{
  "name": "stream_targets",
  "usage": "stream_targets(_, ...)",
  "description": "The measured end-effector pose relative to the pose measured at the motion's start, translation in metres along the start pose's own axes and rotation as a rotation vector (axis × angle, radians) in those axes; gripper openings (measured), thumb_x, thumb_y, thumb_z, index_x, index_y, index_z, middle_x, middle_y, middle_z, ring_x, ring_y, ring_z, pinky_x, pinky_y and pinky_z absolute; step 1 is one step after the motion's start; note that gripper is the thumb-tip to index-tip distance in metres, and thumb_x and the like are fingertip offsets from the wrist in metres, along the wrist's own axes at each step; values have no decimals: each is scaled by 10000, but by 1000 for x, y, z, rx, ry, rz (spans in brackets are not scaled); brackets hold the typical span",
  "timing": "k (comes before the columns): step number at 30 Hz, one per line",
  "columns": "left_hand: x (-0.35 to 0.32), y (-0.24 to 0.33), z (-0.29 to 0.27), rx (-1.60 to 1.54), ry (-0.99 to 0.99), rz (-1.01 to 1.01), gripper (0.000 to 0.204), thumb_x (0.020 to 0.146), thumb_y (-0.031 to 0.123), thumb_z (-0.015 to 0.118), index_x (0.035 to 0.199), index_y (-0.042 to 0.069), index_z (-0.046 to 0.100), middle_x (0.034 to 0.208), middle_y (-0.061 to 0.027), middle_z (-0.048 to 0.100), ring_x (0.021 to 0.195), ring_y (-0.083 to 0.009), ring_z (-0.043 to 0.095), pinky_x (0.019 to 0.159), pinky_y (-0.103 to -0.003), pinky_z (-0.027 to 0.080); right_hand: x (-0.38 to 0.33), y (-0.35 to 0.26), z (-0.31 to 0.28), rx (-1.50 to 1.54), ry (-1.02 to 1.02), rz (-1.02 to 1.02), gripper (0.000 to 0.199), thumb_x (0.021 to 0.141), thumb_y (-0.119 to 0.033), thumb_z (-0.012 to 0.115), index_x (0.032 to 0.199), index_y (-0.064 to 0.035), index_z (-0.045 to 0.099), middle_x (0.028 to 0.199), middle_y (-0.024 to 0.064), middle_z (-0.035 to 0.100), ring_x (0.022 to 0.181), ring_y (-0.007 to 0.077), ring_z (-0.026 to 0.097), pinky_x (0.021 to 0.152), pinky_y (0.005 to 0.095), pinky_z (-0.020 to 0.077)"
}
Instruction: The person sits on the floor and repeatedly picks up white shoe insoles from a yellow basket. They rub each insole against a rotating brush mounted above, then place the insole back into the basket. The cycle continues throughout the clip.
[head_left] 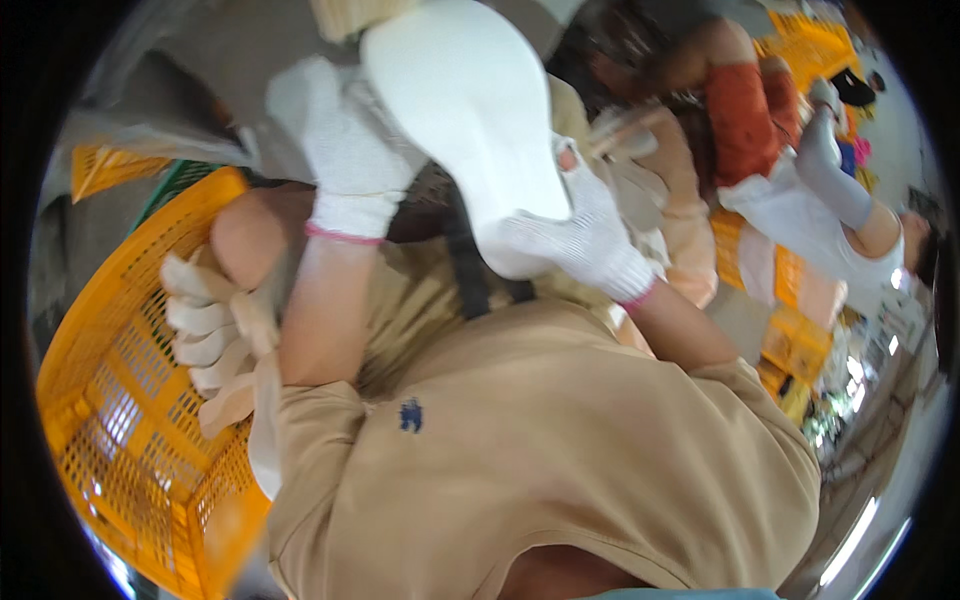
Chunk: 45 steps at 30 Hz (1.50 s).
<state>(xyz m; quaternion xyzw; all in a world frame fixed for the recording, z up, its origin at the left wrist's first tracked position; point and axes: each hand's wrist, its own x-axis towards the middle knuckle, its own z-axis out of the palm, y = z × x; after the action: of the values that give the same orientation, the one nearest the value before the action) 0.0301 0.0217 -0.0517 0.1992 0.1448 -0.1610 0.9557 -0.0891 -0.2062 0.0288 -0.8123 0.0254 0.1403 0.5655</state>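
Note:
A white shoe sole (465, 110) is held in front of me, its wide end away from me and its narrow heel end towards my body. My right hand (580, 220), in a white knit glove with one bare fingertip showing, is closed round the heel end, thumb lying across the top. Along the sole's left edge is my left hand (350, 140), gloved too. Its fingers point away and are smeared by motion, so their grip does not show. Just beyond the sole's far end, a pale yellowish block (360, 14) is cut off by the picture's edge.
At my left stands an orange plastic basket (110, 400) with several cream sole-shaped pieces (205, 330) at its side. More pale pieces (675, 190) lie to my right. Further right sits a person in white top and orange shorts (745, 120), near orange crates (795, 340).

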Motion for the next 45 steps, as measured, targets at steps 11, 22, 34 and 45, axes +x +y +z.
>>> stream_targets(11,39,25,9,98,136,558,544,1115,476,388,1345,23,582,1311,-143,650,1200,-275,622,1105,-379,475,93,-100,29,-393,-104,21,751,775,-564,811,1265,-24,631,1221,248,666,1114,398,682,929,457,551)
stream_targets(22,-17,-4,19,-114,-65,-18,386,996,244,569,1283,-8,623,1313,-181,649,1229,-337,617,1113,-465,469,-24,-11,13,-401,112,-35,884,777,-360,843,1509,-80,435,1302,152,658,1156,275,667,991,364,513)
stream_targets(34,14,6,3,-143,-58,64,407,869,172,618,1201,-60,654,1200,-210,698,1130,-358,665,1075,-473,513,5,-36,25,-349,35,19,914,777,-359,848,1528,-44,434,1418,163,607,1307,285,596,1097,375,452)
stream_targets(45,8,1,14,-79,-79,186,372,857,137,638,1166,-70,656,1135,-194,705,1087,-350,666,1048,-472,522,5,-34,10,-291,62,-44,920,779,-417,838,1548,-112,435,1381,140,640,1256,289,629,1067,373,476)
